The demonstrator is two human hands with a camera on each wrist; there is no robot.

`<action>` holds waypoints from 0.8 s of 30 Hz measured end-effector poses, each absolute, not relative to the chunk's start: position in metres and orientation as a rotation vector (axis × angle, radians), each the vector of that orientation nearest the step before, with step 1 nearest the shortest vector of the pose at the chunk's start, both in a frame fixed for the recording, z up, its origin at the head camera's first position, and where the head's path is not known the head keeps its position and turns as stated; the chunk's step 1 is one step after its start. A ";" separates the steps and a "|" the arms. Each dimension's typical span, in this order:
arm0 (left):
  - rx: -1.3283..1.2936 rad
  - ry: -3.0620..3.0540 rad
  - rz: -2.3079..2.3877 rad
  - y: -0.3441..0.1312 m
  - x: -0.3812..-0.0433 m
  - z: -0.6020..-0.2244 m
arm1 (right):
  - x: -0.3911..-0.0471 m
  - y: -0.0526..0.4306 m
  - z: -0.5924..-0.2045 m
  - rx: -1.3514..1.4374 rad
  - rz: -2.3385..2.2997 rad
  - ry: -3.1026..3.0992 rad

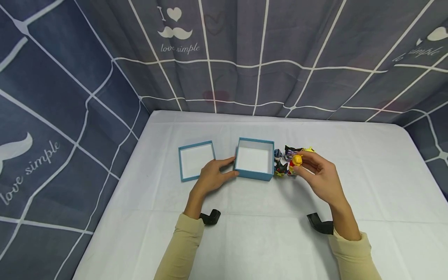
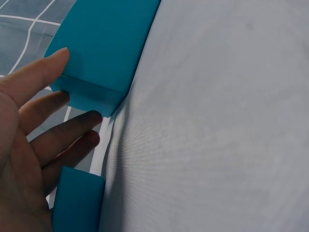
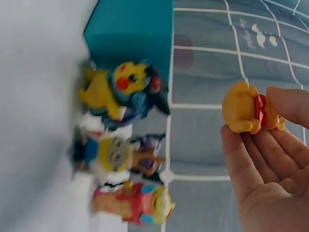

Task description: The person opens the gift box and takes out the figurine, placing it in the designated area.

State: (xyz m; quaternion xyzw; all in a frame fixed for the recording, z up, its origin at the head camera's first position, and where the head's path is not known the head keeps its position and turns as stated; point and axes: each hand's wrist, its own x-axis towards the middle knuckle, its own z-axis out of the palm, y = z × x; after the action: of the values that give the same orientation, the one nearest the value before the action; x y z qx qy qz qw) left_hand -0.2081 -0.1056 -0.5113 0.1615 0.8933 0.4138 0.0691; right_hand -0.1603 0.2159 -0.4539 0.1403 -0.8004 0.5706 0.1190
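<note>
A small yellow bear figurine with a red top [image 3: 248, 108] is pinched between the thumb and fingers of my right hand [image 1: 322, 175], raised over a group of toy figurines [image 1: 281, 168]. Beside the open blue box [image 1: 253, 174], my left hand [image 1: 214, 175] has its thumb and forefinger at the left wall, the other fingers loosely extended. In the right wrist view, the group includes a yellow figure with red cheeks and a dark hood [image 3: 128, 84], a minion figure [image 3: 113, 153] and a red-and-green figure [image 3: 145, 203]. The box's white inside holds nothing visible.
The blue-edged box lid [image 1: 197, 161] lies inside up, left of the box. A white cloth [image 1: 245, 241] covers the table. Dark grid-patterned curtains [image 1: 234, 81] hang behind and at the sides. Black wrist-camera mounts [image 1: 210, 217] sit by both wrists.
</note>
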 end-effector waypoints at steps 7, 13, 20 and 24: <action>0.473 2.691 1.243 -0.105 -0.207 -0.510 | -0.154 0.233 -0.462 0.356 1.635 -2.347; 0.457 2.683 1.225 -0.104 -0.207 -0.511 | -0.151 0.247 -0.470 0.279 1.597 -2.366; 0.452 2.678 1.202 -0.104 -0.207 -0.510 | -0.153 0.259 -0.478 0.210 1.587 -2.394; 0.443 2.662 1.227 -0.105 -0.206 -0.509 | -0.157 0.262 -0.484 0.189 1.620 -2.397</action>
State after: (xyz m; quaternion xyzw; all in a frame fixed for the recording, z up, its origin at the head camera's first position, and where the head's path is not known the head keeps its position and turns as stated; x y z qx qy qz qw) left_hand -0.2060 -0.1049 -0.5086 0.1490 0.8944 0.4123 0.0886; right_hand -0.1570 0.2621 -0.4842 0.0647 -0.8207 0.5546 0.1211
